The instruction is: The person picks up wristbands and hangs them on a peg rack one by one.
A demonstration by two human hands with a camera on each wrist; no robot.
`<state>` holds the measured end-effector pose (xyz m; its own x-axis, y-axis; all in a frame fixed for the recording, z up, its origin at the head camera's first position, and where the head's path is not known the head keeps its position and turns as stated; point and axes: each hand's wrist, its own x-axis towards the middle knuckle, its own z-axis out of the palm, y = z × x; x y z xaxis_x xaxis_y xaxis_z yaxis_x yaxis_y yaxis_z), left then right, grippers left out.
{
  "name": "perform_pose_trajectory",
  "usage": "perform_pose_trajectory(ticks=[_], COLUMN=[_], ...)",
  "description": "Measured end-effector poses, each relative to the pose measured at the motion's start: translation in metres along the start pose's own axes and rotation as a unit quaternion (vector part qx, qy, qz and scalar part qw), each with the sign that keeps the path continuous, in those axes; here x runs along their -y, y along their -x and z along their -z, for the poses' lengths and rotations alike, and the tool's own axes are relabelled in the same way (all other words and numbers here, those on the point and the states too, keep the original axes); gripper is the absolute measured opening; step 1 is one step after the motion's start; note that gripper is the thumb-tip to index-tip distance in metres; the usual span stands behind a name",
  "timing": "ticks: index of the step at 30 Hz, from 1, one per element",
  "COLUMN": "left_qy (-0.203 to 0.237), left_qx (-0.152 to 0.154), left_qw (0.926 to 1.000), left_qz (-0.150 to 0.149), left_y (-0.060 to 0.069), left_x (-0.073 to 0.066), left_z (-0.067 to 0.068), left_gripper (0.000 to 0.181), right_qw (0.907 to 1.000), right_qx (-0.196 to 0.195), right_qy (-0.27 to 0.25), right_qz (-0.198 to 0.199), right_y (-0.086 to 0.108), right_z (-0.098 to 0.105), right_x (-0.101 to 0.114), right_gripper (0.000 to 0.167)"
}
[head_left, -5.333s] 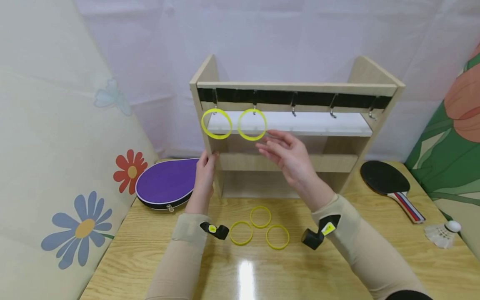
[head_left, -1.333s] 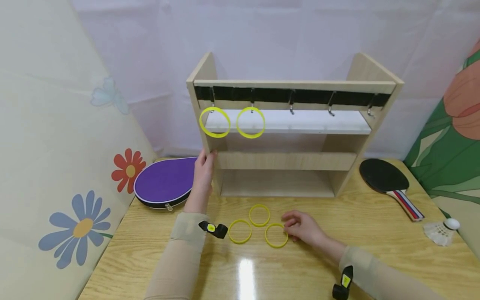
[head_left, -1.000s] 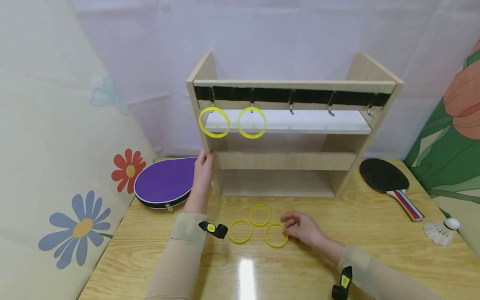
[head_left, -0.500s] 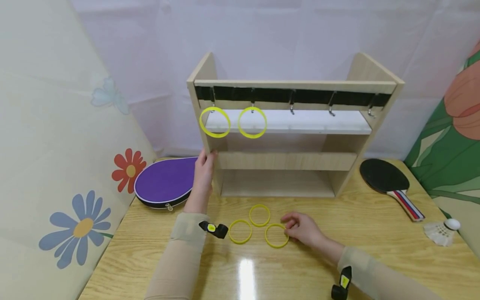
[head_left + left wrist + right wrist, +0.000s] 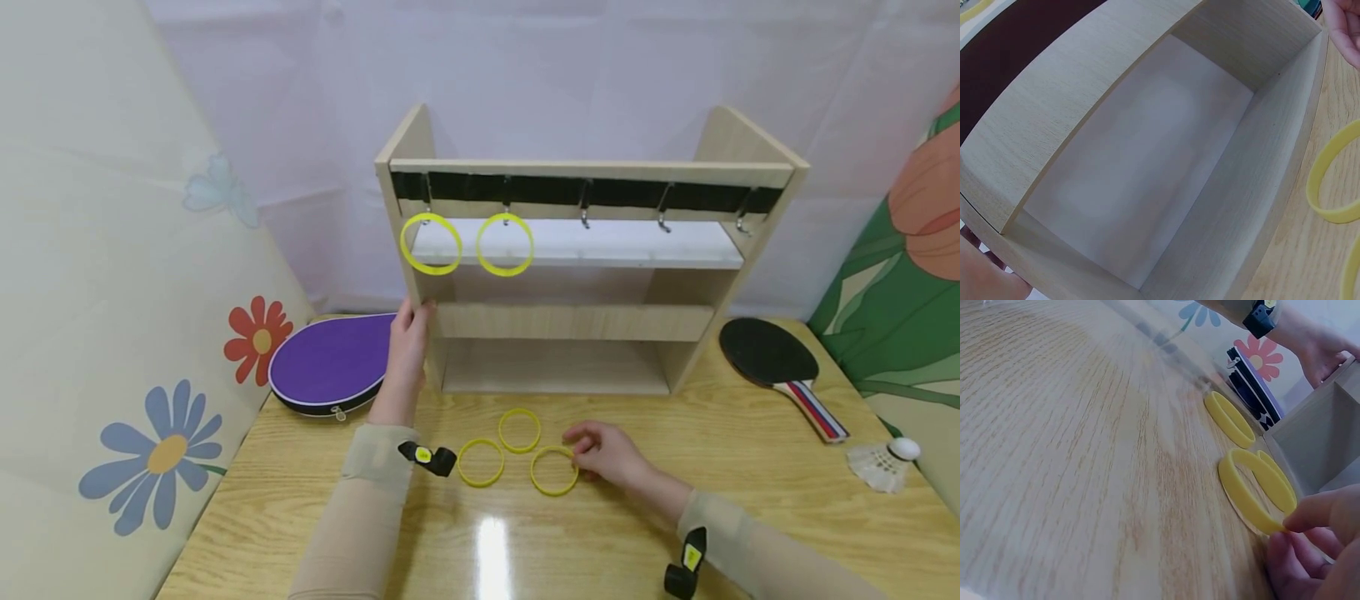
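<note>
Currently in your right hand (image 5: 611,457): one near right ring (image 5: 1240,495), yellow, pinched between thumb and index fingertip at its right edge, at table level. Your left hand (image 5: 408,342): clamped around the left side panel of the wooden rack (image 5: 577,322), partway up, thumb at the front edge, fingers on the outer face; some of those fingers are hidden, so their spacing cannot be told.

Beside the pinched one, two more yellow bands lie flat on the table (image 5: 615,558), in front of the rack: a near left ring (image 5: 1217,419) and a far ring (image 5: 1314,184), the three grouped closely in a triangle.

Hung above, facing you: five metal hooks (image 5: 586,218) along a black strip. The leftmost carries the first hanging ring (image 5: 434,272); the next to its right carries the second hanging ring (image 5: 506,272), both yellow.

Left of the rack, behind your left wrist: one purple case (image 5: 330,362), black-sided, zipped, white-trimmed. Right of the rack: one black paddle (image 5: 768,352), striped handle pointing near and right; just beyond the handle's end, one white shuttlecock (image 5: 881,465), on its side.
</note>
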<state>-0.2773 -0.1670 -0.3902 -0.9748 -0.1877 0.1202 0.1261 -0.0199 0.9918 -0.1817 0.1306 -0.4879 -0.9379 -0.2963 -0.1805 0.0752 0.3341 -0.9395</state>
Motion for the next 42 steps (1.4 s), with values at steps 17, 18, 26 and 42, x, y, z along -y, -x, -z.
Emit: perform_pose_trajectory(ticks=[17,18,26,42], left_qy=[0.003,0.004,0.003,0.004], left_qx=[0.005,0.006,0.009,0.002], left_qw=[1.0000,1.0000,1.0000,1.0000], left_qz=[-0.004,-0.004,-0.001,0.003], left_y=[0.002,0.001,0.000,-0.001], left_x=[0.000,0.000,0.000,0.000], left_z=[-0.001,-0.001,0.000,0.001], left_gripper=[0.042,0.042,0.043,0.040], right_qw=[0.9998,0.9997,0.9996,0.9959], right_qx=[-0.006,-0.008,-0.009,-0.047], right_qy=[-0.016,-0.015,-0.026,-0.076], right_qz=[-0.011,-0.016,-0.002,-0.014], right_y=[-0.002,-0.002,0.001,0.003], right_z=[0.010,0.011,0.019,0.028], right_x=[0.005,0.007,0.016,0.030], right_gripper=[0.037,0.037,0.035,0.036])
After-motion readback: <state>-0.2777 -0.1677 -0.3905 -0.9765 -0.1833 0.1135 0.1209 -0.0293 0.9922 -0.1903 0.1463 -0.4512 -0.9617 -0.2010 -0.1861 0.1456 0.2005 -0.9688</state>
